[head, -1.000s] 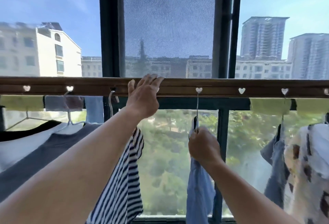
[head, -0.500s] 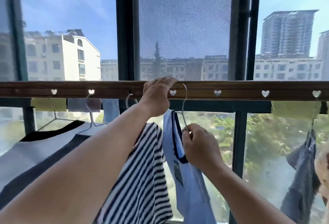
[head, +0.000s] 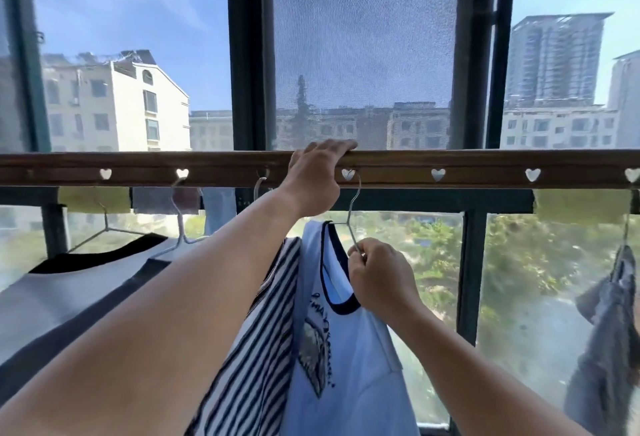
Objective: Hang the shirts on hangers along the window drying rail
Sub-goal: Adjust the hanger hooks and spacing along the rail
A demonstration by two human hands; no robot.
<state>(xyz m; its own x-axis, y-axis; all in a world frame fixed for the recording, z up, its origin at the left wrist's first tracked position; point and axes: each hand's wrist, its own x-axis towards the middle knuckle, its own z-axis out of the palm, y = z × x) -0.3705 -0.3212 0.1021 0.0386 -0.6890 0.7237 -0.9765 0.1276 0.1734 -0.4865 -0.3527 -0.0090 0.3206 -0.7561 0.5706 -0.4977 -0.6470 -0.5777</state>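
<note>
A brown drying rail (head: 450,165) with heart-shaped holes runs across the window. My left hand (head: 313,179) rests on the rail, fingers curled over its top edge. My right hand (head: 379,278) pinches the neck of a wire hanger (head: 353,213) that carries a light blue shirt (head: 343,366) with a dark collar and a printed picture. The hanger's hook sits in a heart hole just right of my left hand. A black-and-white striped shirt (head: 256,349) hangs close on the left of the blue one.
Further left hang a grey shirt (head: 69,304) with a black collar and other hangers. A dark grey garment (head: 609,331) hangs at the far right. Two heart holes (head: 438,174) right of the blue shirt hold nothing. Window frame posts stand behind.
My right hand carried the blue shirt's hanger leftward along the rail and its hook now sits in a heart hole. My left hand stayed on the rail.
</note>
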